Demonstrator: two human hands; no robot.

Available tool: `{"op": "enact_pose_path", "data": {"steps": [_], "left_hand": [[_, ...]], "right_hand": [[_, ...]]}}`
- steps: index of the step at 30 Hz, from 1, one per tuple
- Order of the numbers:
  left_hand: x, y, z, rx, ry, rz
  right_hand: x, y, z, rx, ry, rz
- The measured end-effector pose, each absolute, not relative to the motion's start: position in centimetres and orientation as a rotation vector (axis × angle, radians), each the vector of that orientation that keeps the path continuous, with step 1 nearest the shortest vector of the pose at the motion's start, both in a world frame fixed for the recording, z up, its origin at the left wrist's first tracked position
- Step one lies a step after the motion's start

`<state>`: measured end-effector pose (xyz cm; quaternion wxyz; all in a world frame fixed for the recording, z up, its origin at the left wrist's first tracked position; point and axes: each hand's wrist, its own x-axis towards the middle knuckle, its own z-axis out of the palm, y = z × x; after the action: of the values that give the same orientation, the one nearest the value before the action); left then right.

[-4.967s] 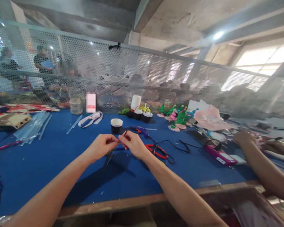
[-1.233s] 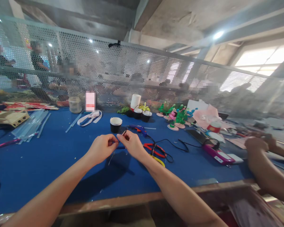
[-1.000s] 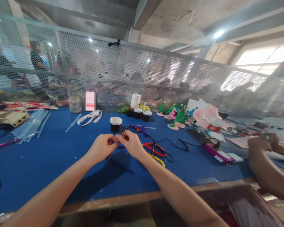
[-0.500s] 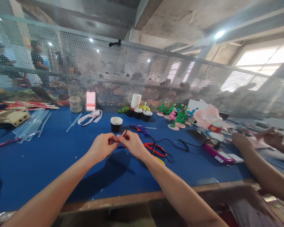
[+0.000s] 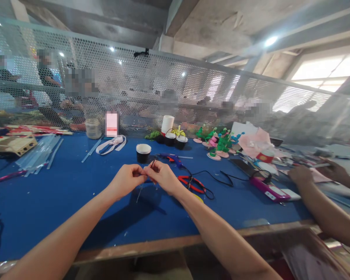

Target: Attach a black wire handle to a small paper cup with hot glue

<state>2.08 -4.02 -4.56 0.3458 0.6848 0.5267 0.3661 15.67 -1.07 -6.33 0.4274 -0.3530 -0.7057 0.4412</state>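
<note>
At the centre of the frame, the left hand (image 5: 127,180) and right hand (image 5: 164,177) met fingertip to fingertip, each grip pinched shut on a thin wire (image 5: 139,191) hanging just above the blue tabletop (image 5: 61,194). A black cup (image 5: 143,153) stood just beyond them, red pliers (image 5: 192,184) lay to their right.

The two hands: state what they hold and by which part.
Left hand and right hand pinch a thin wire between fingertips near its upper end; the rest hangs below.
</note>
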Motion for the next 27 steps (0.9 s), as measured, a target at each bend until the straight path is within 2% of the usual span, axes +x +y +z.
{"op": "enact_pose_path", "data": {"steps": [6,15,27], "left_hand": [[1.74,-4.06,-4.13,1.623,1.281,0.900],[1.34,-3.88,-4.24,2.078,1.379,0.940],[1.88,-4.15,-4.40,2.188,1.533,0.923]], "right_hand": [[15.77,-0.92,-6.27,-0.836,-1.720,1.146],[15.47,-0.98,-6.13,-0.926,-1.611,1.220],[15.39,-0.94,-6.36,-1.009,-1.718,0.856]]}}
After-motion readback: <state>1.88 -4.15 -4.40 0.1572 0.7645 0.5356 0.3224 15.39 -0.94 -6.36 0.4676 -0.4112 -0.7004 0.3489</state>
